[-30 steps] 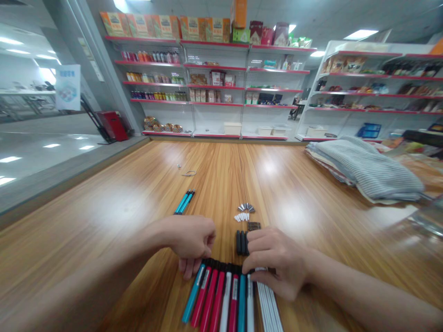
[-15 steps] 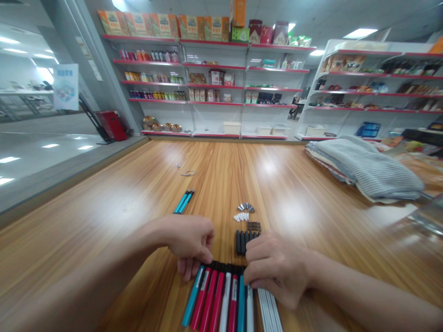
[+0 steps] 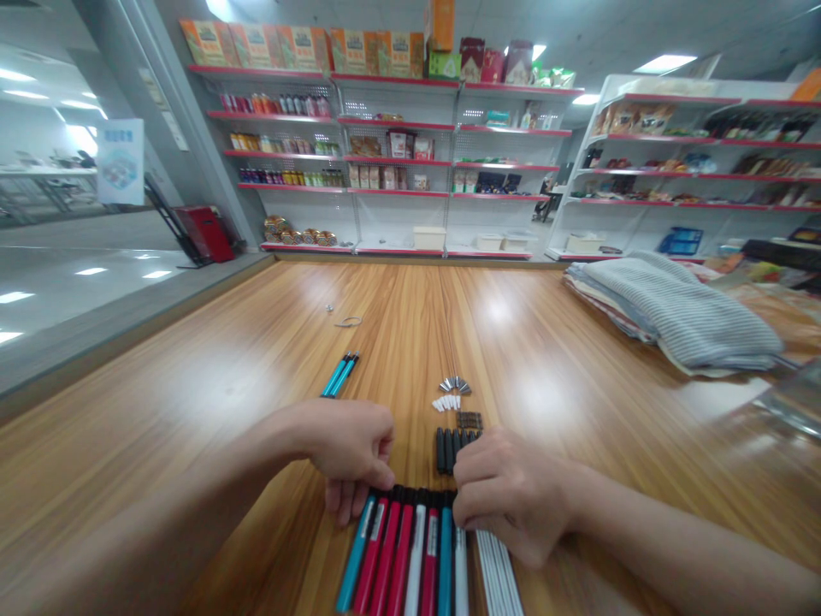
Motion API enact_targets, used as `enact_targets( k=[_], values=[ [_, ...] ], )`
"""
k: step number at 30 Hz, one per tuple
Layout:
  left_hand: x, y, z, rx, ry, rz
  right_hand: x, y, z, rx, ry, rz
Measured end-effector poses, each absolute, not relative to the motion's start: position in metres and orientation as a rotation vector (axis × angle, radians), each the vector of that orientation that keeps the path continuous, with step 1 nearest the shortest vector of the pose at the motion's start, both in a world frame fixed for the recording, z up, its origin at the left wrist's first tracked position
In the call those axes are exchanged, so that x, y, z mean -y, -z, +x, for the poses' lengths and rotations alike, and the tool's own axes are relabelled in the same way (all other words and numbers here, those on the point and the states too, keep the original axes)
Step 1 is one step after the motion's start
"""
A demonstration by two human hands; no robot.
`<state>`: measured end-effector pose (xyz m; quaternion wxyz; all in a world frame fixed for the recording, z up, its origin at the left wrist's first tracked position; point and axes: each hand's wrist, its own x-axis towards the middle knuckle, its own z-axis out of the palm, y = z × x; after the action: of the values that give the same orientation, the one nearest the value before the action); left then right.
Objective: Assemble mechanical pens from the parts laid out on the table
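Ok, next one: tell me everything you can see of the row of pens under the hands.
The row of pens is eight slim barrels lying side by side on the wooden table, fanning slightly: teal, three crimson, white, crimson, teal, white. They look like smooth plastic, some with printed labels, and their black ends all point away from the person. The left hand is at the row's left end, the right hand at its right end.

Nothing can be read: the hanging sign (image 3: 120,162) and pen labels (image 3: 378,520) are too small.
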<state>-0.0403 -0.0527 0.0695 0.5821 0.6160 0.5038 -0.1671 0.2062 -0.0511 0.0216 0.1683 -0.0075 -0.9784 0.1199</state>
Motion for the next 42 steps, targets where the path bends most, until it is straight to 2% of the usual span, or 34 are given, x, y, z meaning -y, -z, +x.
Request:
enact_targets(
  k=[7,13,15,22,28,33,38,42],
  values=[
    [0.049,-0.078,-0.051,-1.274,0.399,1.604,0.05,-0.017,0.207,2.68,-0.432,-0.029],
    [0.017,-0.077,-0.087,-2.125,0.151,2.206,0.039,-0.014,0.212,2.334,-0.469,-0.29],
    [0.009,-0.071,-0.096,-2.195,0.172,2.199,0.035,-0.015,0.214,2.249,-0.455,-0.382],
    [0.002,-0.053,-0.106,-2.15,0.162,2.222,0.029,-0.016,0.216,2.198,-0.481,-0.503],
    [0.01,-0.065,-0.084,-2.055,0.09,2.294,0.026,-0.011,0.213,2.112,-0.455,-0.605],
    [0.03,-0.066,-0.037,-1.901,-0.38,2.744,0.022,-0.008,0.209,1.934,-0.445,-0.757],
    [0.041,-0.045,-0.014,-1.364,-0.478,3.207,0.022,-0.011,0.207,2.017,-0.372,-0.742],
    [0.042,-0.04,-0.016,-1.243,-0.69,3.277,0.024,-0.013,0.206,2.11,-0.285,-0.531]
  ],
)
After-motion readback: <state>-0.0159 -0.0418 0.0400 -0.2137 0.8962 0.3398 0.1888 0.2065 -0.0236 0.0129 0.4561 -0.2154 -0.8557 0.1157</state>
